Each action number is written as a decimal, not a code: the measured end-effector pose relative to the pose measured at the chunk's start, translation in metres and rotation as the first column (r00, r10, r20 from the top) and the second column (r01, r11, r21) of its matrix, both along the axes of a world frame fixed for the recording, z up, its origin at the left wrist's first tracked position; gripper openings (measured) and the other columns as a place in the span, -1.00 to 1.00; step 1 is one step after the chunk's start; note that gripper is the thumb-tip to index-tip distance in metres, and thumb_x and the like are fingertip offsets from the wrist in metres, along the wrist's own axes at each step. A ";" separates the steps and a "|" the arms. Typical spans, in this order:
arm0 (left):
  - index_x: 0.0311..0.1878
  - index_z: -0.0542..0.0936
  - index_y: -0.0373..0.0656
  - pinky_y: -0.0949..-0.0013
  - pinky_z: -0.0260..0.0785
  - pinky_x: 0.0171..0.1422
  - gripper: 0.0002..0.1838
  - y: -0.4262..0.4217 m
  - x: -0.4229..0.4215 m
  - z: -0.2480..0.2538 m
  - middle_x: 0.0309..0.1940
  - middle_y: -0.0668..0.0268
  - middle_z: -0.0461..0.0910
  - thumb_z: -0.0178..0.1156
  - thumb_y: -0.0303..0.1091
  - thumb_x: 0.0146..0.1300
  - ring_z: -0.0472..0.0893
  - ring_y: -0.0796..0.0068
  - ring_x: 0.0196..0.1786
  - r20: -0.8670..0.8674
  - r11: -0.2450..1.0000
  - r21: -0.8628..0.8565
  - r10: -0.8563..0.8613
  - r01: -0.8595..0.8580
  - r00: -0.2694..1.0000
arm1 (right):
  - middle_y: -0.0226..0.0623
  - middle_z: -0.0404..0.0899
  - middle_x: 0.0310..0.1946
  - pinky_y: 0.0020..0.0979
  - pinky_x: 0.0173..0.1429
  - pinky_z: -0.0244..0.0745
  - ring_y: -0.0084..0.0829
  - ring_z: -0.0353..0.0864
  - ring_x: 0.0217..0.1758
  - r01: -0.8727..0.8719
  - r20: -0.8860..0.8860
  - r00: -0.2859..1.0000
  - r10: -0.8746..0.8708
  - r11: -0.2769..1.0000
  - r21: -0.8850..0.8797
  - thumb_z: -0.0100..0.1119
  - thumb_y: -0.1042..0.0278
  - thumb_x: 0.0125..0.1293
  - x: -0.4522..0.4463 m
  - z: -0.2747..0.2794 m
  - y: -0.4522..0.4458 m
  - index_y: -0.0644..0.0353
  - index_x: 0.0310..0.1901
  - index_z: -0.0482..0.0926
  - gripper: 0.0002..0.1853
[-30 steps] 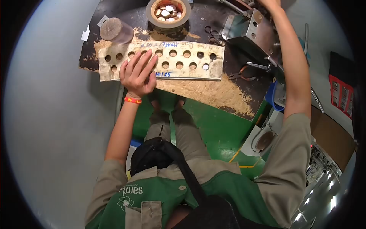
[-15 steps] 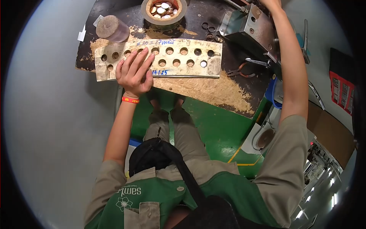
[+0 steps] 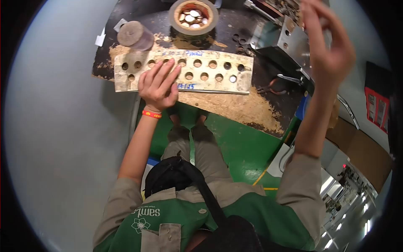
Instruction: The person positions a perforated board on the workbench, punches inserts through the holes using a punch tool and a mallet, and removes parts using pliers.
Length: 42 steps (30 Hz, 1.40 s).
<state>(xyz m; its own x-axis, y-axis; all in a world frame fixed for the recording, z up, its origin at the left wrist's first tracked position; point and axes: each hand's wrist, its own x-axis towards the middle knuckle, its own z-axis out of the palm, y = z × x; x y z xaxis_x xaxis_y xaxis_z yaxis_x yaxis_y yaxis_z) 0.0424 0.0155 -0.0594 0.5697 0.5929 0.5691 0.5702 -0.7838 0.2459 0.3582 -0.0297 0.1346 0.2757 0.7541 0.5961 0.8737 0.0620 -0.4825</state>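
Observation:
My left hand (image 3: 159, 86) lies flat on a long, pale board (image 3: 138, 86), its fingers stretched over some of the holes. Two rows of round holes run along the board, with blue handwriting at its edges. A bright round disc (image 3: 233, 78) shows in the lower row's right-end hole, and two upper holes at the right look dark. Off to the right, my right hand (image 3: 333, 54) is raised above a metal block (image 3: 289, 40). Its fingers bend together as in a pinch, blurred by motion; anything between them cannot be made out.
Behind the board stands a round roll-like container (image 3: 176, 25) holding several shiny discs. A capped clear jar (image 3: 134, 35) is at the left. Dark rings (image 3: 241, 40) and pliers (image 3: 275, 86) lie on the worn table (image 3: 235, 107). Metal parts (image 3: 289, 8) fill the back right.
My right hand has come back from the top edge of view, down and to the right, over the metal block. My left hand stays on the board. The whole view has shifted slightly.

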 end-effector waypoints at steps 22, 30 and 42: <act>0.42 0.38 0.08 -0.03 0.05 0.49 0.00 0.018 0.024 0.035 0.43 0.22 0.27 0.44 0.21 -0.17 0.25 0.08 0.44 -0.166 0.895 -0.359 -0.340 0.264 0.926 | -0.26 0.44 -0.18 -0.24 -0.07 0.45 -0.23 0.47 -0.15 -0.016 0.077 0.993 0.086 0.765 -0.644 0.33 0.26 0.15 -0.081 -0.121 -0.097 0.07 0.00 0.60 -0.64; 0.45 0.28 -0.11 0.05 0.36 0.28 0.00 0.029 0.030 0.050 -0.08 0.08 0.66 0.44 0.11 -0.04 0.51 -0.12 0.17 -0.115 0.864 -0.297 -0.455 0.406 0.883 | -0.26 0.48 -0.16 -0.34 -0.08 0.46 -0.30 0.52 -0.13 -0.145 -0.228 0.973 0.030 0.849 -0.507 0.32 0.35 0.22 -0.073 -0.115 -0.094 0.14 -0.01 0.59 -0.70; 0.51 0.10 -0.18 0.16 0.48 0.15 0.05 0.046 0.037 0.066 -0.28 0.02 0.64 0.36 0.14 0.08 0.63 -0.04 -0.03 -0.143 0.803 -0.421 -0.517 0.421 0.844 | -0.30 0.46 -0.25 -0.48 -0.23 0.49 -0.49 0.53 -0.33 0.350 -0.403 0.822 -0.403 0.915 -0.201 0.31 0.62 0.15 -0.125 -0.152 -0.123 0.27 -0.33 0.56 -0.90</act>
<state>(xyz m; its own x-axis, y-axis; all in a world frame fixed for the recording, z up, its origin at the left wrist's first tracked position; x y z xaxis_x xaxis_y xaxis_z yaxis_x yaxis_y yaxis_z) 0.0791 0.0616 0.0068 0.9199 0.3496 0.1779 0.2331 -0.8520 0.4687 0.2334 -0.1526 -0.0173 0.7585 0.5932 0.2698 0.5230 -0.3073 -0.7950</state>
